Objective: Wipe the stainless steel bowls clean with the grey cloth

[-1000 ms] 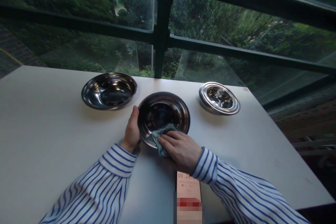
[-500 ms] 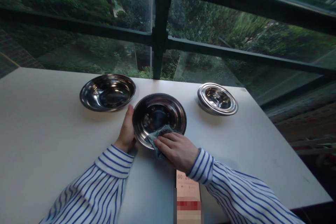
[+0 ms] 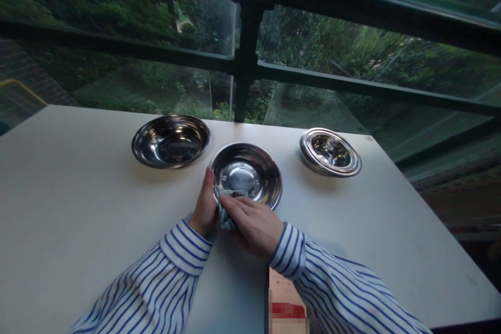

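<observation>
A shiny steel bowl (image 3: 250,169) sits tilted toward me in the middle of the white table (image 3: 70,198). My left hand (image 3: 206,203) grips its near left rim, thumb up along the edge. My right hand (image 3: 250,224) presses a grey-green cloth (image 3: 226,207) against the bowl's near left rim, fingers closed over it. Both sleeves are white with blue stripes.
A second steel bowl (image 3: 171,141) stands to the back left. A stack of smaller steel bowls (image 3: 330,151) stands at the back right. A phone (image 3: 287,302) lies near the table's front edge under my right forearm. A dark railing with glass runs behind the table.
My right hand has slid the cloth leftward along the near rim, close to my left hand. The bowl now tilts differently and its inside catches more light.
</observation>
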Demonstrator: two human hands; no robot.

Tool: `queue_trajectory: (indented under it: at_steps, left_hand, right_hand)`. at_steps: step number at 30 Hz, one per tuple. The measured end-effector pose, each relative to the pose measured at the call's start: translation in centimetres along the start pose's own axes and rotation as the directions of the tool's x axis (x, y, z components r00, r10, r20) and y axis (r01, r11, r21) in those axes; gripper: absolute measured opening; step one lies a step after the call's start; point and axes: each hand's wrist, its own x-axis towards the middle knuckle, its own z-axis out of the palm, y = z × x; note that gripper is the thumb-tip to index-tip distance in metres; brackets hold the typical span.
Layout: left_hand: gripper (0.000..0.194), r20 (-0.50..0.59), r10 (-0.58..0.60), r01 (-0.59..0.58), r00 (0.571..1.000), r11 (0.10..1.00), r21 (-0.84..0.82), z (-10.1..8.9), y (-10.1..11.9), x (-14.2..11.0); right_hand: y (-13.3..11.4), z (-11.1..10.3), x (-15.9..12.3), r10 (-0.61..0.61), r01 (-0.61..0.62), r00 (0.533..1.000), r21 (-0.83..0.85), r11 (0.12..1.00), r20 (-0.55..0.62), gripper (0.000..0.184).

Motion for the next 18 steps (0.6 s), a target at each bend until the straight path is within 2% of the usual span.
queue_trajectory:
  at_steps: [3,6,9,11,16,18]
  left_hand:
    - [0.055,-0.055,0.087,-0.086,0.995,0.996,0.009,-0.2,0.4,0.1]
    - [0.05,-0.063,0.187,-0.184,0.98,0.981,0.058,-0.3,0.5,0.4]
    - [0.052,-0.062,0.202,-0.197,0.977,0.977,0.081,-0.3,0.3,0.5]
    - [0.052,-0.069,0.187,-0.182,0.98,0.98,0.077,-0.3,0.2,0.5]
    - [0.051,-0.087,0.131,-0.131,0.988,0.991,0.012,-0.7,0.1,0.4]
    - [0.05,-0.096,0.131,-0.131,0.987,0.991,0.002,-0.8,0.2,0.3]
  right_hand:
    - [0.2,-0.4,-0.5,-0.005,0.007,0.998,-0.033,0.999,0.067,0.049]
    - [0.9,-1.8,-1.9,-0.013,0.035,0.987,-0.135,0.99,0.16,0.046]
    - [1.4,-2.7,-2.8,-0.021,0.064,0.979,-0.208,0.976,0.205,0.044]
    - [1.2,-2.4,-2.6,-0.021,0.061,0.981,-0.202,0.978,0.194,0.045]
    - [0.2,0.0,-0.4,-0.026,0.032,0.997,-0.074,0.997,0.077,0.057]
    - [0.1,0.1,-0.2,-0.014,0.02,0.996,-0.066,0.998,0.09,0.058]
